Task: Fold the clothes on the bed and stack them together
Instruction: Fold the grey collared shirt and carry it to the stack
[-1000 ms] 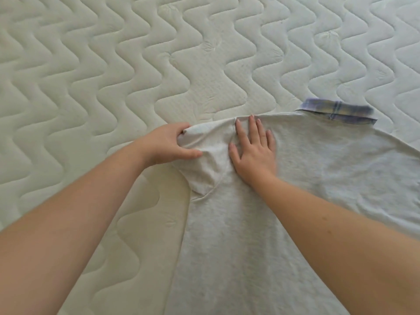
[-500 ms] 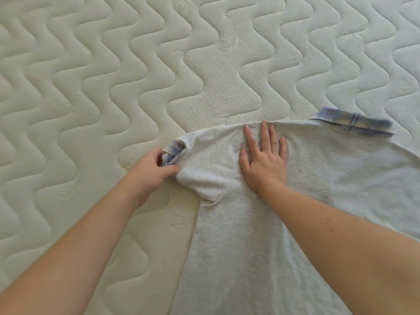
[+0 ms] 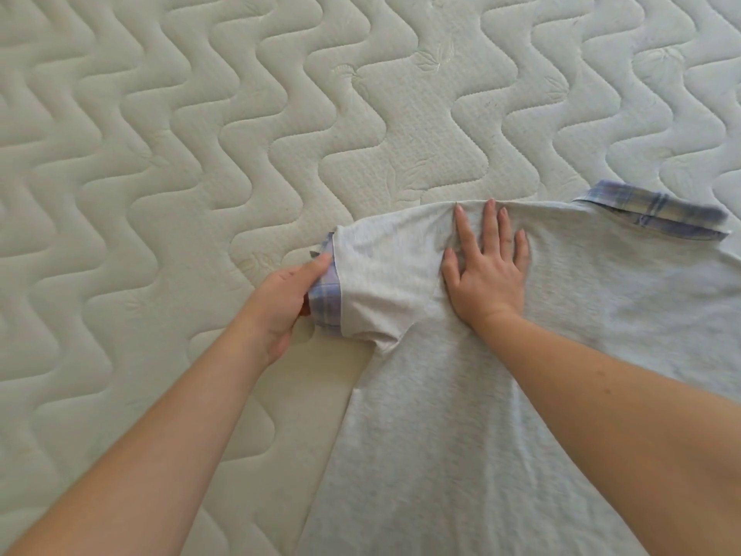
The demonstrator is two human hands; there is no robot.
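Observation:
A light grey shirt with a blue plaid collar lies flat on the mattress, back side up. Its left short sleeve is spread out to the left and ends in a blue plaid cuff. My left hand grips that cuff at the sleeve's end. My right hand lies flat, fingers apart, pressing on the shoulder just right of the sleeve seam. The shirt's right side and hem run out of frame.
The shirt lies on a cream quilted mattress with a wavy stitched pattern. Bare mattress stretches to the left of the shirt and beyond the collar.
My left hand has pulled the sleeve outward to the left, unfolding it and exposing the plaid cuff. My right hand has stayed pressed on the shoulder.

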